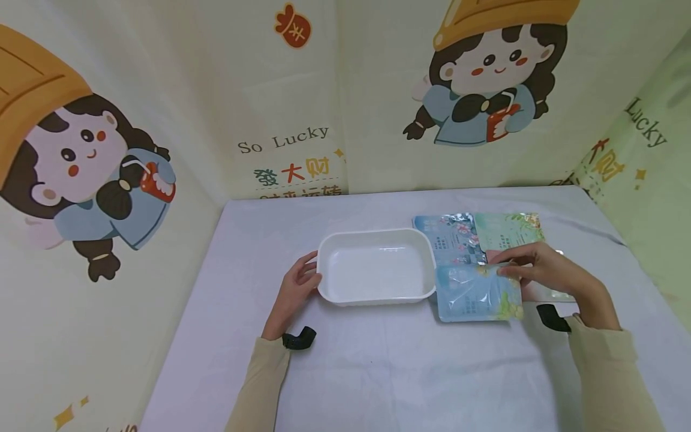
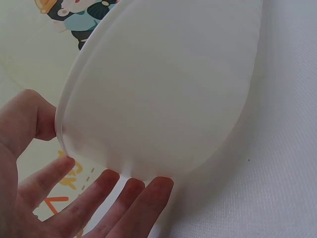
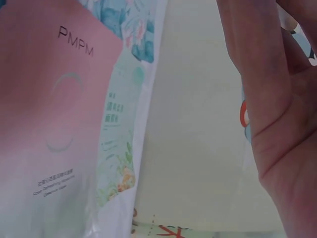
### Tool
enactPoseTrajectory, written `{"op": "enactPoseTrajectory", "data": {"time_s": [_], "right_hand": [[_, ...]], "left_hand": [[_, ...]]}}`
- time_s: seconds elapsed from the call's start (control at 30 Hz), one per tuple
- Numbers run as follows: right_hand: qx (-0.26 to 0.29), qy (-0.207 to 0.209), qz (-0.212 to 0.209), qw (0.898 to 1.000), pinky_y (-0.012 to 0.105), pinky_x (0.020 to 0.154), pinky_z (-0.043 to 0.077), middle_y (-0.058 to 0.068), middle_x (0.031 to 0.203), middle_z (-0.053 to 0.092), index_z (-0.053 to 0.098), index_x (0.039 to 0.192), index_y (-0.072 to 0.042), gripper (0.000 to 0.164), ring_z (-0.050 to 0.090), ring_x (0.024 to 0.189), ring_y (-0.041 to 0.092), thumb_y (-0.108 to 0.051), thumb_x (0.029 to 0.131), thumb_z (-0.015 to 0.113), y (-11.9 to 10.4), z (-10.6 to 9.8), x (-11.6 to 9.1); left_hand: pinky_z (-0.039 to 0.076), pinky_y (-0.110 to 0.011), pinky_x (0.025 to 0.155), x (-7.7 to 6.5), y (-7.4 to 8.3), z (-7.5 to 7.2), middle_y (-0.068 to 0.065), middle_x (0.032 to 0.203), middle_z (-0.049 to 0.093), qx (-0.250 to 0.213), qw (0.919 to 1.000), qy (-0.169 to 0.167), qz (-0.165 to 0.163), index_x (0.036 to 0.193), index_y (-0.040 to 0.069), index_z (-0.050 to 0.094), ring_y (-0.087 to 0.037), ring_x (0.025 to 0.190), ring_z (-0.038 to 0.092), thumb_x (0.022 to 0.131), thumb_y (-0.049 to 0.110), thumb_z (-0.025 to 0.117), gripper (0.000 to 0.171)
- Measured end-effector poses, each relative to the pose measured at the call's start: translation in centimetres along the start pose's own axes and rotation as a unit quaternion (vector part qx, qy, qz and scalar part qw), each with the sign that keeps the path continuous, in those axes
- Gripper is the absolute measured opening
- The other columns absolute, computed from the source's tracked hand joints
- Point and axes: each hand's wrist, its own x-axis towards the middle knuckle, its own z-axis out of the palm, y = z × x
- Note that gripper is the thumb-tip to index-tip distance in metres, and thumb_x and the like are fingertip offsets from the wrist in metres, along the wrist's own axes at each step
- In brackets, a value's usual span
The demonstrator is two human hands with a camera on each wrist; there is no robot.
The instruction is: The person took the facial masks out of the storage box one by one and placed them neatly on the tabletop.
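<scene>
A white rectangular dish (image 1: 376,303) stands on the table. My left hand (image 1: 294,291) is at its left end, with fingertips (image 2: 161,186) touching the end wall and the thumb at the rim. My right hand (image 1: 545,270) pinches a light-blue face mask packet (image 1: 477,294) by its upper right corner, between thumb and fingers. The packet's left edge meets the dish's right end in the head view. Under the right hand lies a pink face mask packet (image 3: 64,109), partly covered. A dark-blue packet (image 1: 448,234) and a green packet (image 1: 507,228) lie behind.
A white cloth covers the table (image 1: 378,372). Behind and at both sides hang cream curtains (image 1: 378,90) printed with cartoon figures and lettering. Black straps (image 1: 299,339) sit at both wrists.
</scene>
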Motion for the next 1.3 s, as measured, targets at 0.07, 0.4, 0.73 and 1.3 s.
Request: {"op": "enactPoseTrajectory", "data": {"time_s": [0.07, 0.4, 0.73, 1.3], "right_hand": [[-0.002, -0.013, 0.007, 1.0, 0.034, 0.053, 0.054, -0.004, 0.09, 0.069, 0.067, 0.12, 0.001, 0.027, 0.059, 0.052, 0.028, -0.008, 0.095, 0.065, 0.2, 0.2, 0.0], [-0.004, -0.031, 0.001, 1.0, 0.032, 0.048, 0.049, 0.0, 0.079, 0.06, 0.07, 0.112, -0.002, 0.02, 0.052, 0.054, 0.027, -0.008, 0.094, 0.066, 1.3, 1.1, 0.0], [0.018, -0.039, 0.038, 0.998, 0.031, 0.053, 0.053, 0.004, 0.087, 0.067, 0.07, 0.111, 0.001, 0.022, 0.055, 0.058, 0.015, -0.01, 0.092, 0.069, 1.7, 1.5, -0.1], [0.001, -0.041, -0.013, 0.999, 0.032, 0.049, 0.053, 0.007, 0.089, 0.072, 0.073, 0.107, -0.001, 0.017, 0.062, 0.06, 0.011, -0.007, 0.091, 0.07, 2.7, 2.8, -0.1]], "left_hand": [[0.055, -0.035, 0.091, 0.0, 0.0, 0.0, -0.007, 0.139, 0.056, -0.004, 1.0, 0.0, -0.001, 0.144, 0.031, 0.048, -0.025, 0.124, 0.059, 0.096, 0.023, 0.066, 0.052], [0.055, -0.034, 0.089, 0.1, 0.1, 0.1, -0.006, 0.138, 0.057, -0.003, 1.0, 0.0, -0.002, 0.143, 0.031, 0.049, -0.024, 0.125, 0.059, 0.096, 0.024, 0.067, 0.051], [0.054, -0.032, 0.091, 0.0, 0.9, 0.0, -0.013, 0.144, 0.052, -0.007, 0.9996, -0.013, -0.022, 0.148, 0.022, 0.044, -0.028, 0.131, 0.054, 0.098, 0.016, 0.063, 0.055], [0.054, -0.029, 0.091, -1.0, 2.9, 0.3, -0.018, 0.142, 0.052, -0.01, 0.9997, -0.017, -0.012, 0.149, 0.015, 0.044, -0.031, 0.13, 0.054, 0.097, 0.012, 0.063, 0.055]]}}
